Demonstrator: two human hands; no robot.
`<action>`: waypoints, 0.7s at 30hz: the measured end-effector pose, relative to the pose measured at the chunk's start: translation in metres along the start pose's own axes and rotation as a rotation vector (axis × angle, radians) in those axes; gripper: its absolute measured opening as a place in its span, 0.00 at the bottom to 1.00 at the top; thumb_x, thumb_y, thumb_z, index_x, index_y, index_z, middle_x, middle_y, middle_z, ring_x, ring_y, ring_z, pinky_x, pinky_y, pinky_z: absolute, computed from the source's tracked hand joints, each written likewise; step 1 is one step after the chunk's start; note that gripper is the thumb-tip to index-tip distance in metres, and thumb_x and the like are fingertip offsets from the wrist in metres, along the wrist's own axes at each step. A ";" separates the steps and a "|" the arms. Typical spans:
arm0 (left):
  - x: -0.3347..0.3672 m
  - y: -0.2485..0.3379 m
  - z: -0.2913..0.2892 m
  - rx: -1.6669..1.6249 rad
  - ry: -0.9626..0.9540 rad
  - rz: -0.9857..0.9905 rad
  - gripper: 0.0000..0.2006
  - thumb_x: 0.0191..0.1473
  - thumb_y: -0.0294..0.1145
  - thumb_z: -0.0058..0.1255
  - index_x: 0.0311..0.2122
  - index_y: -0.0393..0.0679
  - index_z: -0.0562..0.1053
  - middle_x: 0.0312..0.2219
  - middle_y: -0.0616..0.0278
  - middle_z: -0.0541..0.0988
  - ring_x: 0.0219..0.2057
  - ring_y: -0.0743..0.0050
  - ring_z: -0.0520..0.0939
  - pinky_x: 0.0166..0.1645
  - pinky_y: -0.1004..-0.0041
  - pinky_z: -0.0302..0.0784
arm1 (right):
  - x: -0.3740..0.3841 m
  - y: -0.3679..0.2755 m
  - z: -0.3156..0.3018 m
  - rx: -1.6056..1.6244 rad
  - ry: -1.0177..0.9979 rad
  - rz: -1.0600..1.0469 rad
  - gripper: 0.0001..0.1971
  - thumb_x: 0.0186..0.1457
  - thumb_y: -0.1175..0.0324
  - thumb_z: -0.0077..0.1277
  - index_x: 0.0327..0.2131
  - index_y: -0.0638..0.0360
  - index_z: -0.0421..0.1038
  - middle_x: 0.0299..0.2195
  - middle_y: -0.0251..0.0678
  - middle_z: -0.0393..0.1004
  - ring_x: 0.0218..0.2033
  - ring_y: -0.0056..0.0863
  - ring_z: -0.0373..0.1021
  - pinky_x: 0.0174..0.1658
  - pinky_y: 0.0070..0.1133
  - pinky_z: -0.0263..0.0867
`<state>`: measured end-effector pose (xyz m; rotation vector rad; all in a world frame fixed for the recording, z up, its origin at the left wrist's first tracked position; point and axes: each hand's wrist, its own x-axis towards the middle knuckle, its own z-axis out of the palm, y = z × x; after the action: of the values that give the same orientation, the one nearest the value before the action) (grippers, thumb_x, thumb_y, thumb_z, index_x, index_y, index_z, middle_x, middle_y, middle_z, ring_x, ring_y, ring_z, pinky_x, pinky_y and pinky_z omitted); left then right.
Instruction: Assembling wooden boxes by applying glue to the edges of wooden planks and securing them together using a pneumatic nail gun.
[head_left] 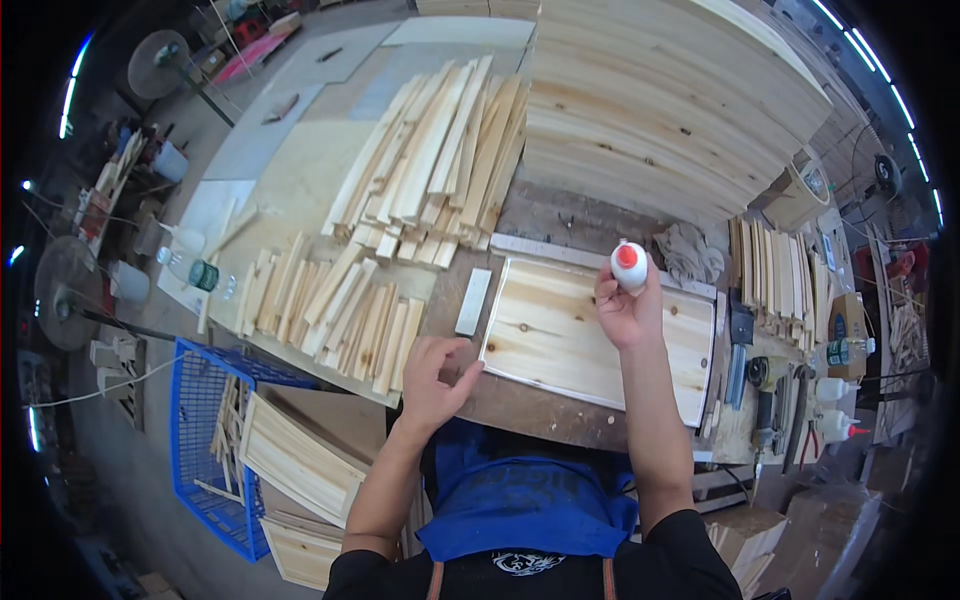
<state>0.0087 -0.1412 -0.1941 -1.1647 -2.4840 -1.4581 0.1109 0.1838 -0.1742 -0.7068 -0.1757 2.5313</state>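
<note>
A white squeeze bottle with a red cap (630, 268), looking like a glue bottle, is gripped in my right hand (632, 310) above a rectangular wooden panel (560, 325). White lines, possibly glue, run along the panel's edges. By the panel's near left corner is my left hand (437, 380), its fingers bent and the thumb apart from them; nothing shows in it. A short pale block (473, 301) lies on the bench just beyond this hand. Along the panel's far side stretches a pale strip (550, 250).
Several wooden slats (420, 150) are piled at the far left, with shorter slats (340, 310) nearer. A large stack of boards (660, 110) rises beyond the panel. To the right are a rag (688, 252), more slats (775, 275) and pliers (808, 442). A blue crate (205, 450) stands at lower left.
</note>
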 end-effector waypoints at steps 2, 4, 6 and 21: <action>0.018 -0.001 -0.006 0.014 0.029 0.022 0.20 0.48 0.35 0.71 0.46 0.42 0.79 0.33 0.56 0.78 0.36 0.56 0.79 0.43 0.62 0.76 | 0.033 -0.009 0.005 0.090 0.009 0.022 0.18 0.66 0.55 0.56 0.48 0.60 0.76 0.41 0.39 0.80 0.40 0.35 0.79 0.32 0.22 0.79; 0.054 -0.008 -0.009 0.096 0.049 -0.008 0.18 0.50 0.34 0.70 0.45 0.42 0.79 0.33 0.55 0.78 0.36 0.57 0.80 0.43 0.62 0.77 | 0.065 -0.014 0.006 0.241 0.068 0.065 0.16 0.64 0.56 0.56 0.45 0.59 0.77 0.38 0.39 0.80 0.38 0.36 0.79 0.30 0.23 0.79; 0.091 -0.013 -0.012 0.151 0.059 -0.010 0.17 0.50 0.34 0.69 0.45 0.42 0.79 0.33 0.54 0.78 0.36 0.57 0.80 0.43 0.62 0.77 | 0.087 -0.018 0.000 0.320 0.071 0.092 0.16 0.64 0.56 0.56 0.44 0.59 0.77 0.38 0.39 0.80 0.38 0.37 0.79 0.30 0.23 0.80; 0.267 -0.073 0.020 0.762 -0.141 -0.179 0.24 0.51 0.41 0.64 0.48 0.33 0.78 0.39 0.45 0.81 0.43 0.46 0.84 0.49 0.54 0.82 | 0.098 -0.013 -0.004 0.474 0.141 0.049 0.23 0.68 0.50 0.45 0.48 0.63 0.74 0.39 0.46 0.79 0.41 0.44 0.79 0.36 0.30 0.82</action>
<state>-0.2218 0.0093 -0.1574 -0.9136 -2.8621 -0.3388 0.0462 0.2436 -0.2184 -0.6936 0.4802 2.4184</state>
